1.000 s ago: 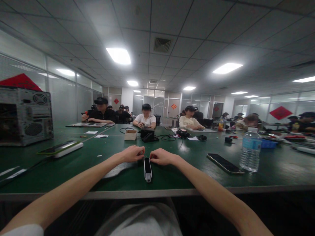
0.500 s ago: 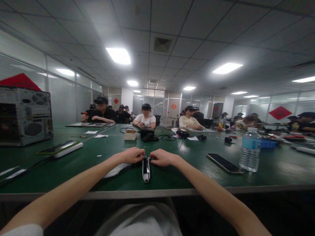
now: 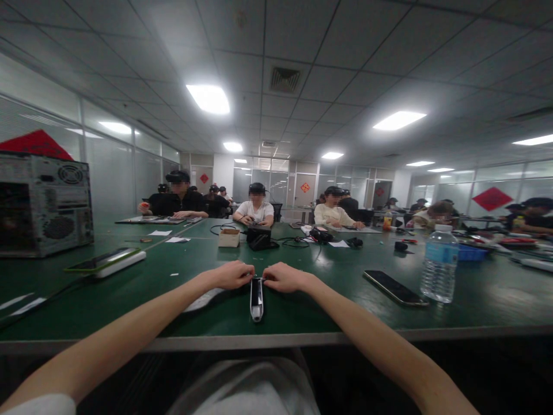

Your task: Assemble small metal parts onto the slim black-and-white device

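Note:
A narrow white casing with a dark, open-looking middle lies lengthwise in front of me on the green table. At its far end, my left hand is closed from the left side, fingers bent and thumb against the edge. From the opposite side my right hand grips the same end with curled fingers. Any small part between the fingertips is too small to make out. A pale, flat sheet-like thing lies partly under my left forearm.
To the right are a black phone and a water bottle. A small cardboard box and a black device with cables stand ahead. At left are a computer case and a green-edged device. Co-workers sit across the table.
My hands and the white casing stay almost in place, with barely any finger movement. Across the table, the person at left has lowered an arm and shifted.

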Tool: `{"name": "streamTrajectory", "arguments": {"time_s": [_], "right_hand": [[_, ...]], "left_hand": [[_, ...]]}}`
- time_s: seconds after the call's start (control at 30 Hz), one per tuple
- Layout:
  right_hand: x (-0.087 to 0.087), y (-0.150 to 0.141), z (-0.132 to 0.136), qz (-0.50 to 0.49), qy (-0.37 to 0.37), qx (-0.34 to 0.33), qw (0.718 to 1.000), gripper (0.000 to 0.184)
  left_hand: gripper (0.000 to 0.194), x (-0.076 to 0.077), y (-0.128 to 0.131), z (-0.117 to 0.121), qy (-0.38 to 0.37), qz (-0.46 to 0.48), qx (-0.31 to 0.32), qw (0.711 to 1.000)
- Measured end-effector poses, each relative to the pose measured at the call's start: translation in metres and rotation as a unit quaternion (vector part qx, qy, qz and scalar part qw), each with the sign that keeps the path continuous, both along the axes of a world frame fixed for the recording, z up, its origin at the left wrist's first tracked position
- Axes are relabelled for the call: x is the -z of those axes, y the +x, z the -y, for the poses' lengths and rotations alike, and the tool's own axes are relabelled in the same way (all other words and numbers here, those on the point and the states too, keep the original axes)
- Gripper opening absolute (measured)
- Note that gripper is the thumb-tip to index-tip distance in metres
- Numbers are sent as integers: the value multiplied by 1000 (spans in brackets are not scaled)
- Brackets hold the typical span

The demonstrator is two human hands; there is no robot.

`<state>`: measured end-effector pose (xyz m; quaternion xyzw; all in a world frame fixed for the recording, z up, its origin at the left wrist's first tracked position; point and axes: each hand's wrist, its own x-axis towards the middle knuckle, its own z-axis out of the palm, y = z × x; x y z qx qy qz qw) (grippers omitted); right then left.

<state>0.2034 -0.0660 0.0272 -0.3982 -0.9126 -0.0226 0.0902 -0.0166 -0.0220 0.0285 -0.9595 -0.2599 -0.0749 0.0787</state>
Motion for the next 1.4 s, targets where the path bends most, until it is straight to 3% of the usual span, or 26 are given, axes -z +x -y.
{"name": "streamTrajectory", "arguments": {"time_s": [1.4], "right_hand": [[1,2,-2,7,-5,-11,1000,21]], "left_hand": [[26,-6,2,9,-31,3,12,999]]}}
